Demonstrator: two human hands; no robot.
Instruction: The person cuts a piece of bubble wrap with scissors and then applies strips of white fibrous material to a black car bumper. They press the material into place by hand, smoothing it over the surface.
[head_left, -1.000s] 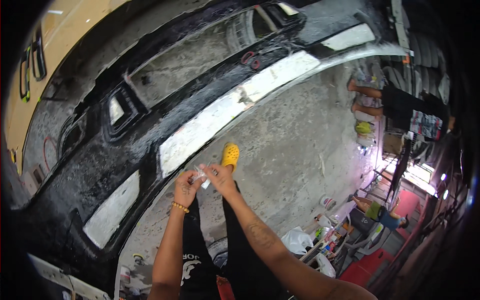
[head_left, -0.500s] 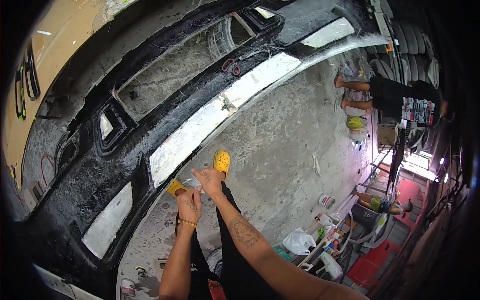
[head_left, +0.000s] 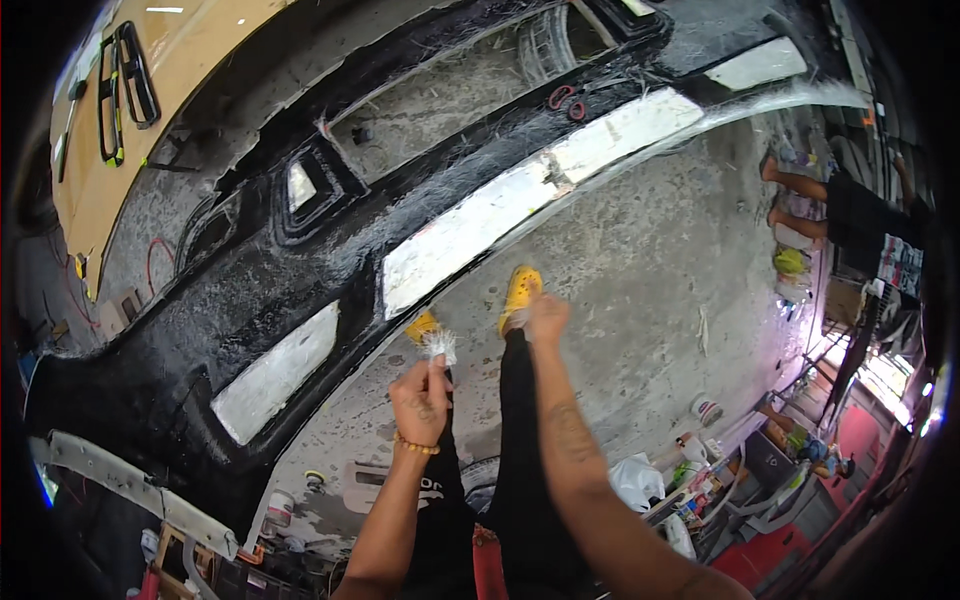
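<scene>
My left hand (head_left: 420,402), with a beaded bracelet at its wrist, pinches a small tuft of white fibre strands (head_left: 438,346) that fans out above the fingertips. To its right, my right hand (head_left: 547,318) is curled closed and blurred, apart from the tuft; whatever it may hold is hidden. Beyond both hands stretches a long black bumper-like part (head_left: 340,245) with rough, fibrous surfaces and pale rectangular panels (head_left: 470,250). Red-handled scissors (head_left: 567,103) lie on it. Neither hand touches the part.
My yellow clogs (head_left: 520,295) stand on the stained concrete floor (head_left: 640,250). A tan board (head_left: 190,50) with black frames is at the far left. Another person (head_left: 850,215) stands at the right, and one more sits lower right near a white bag (head_left: 637,482) and cluttered supplies. A metal strip (head_left: 140,490) is lower left.
My hands have moved apart: the right went up and away, while the left keeps the fibre tuft. The view has shifted, so the black part appears farther right.
</scene>
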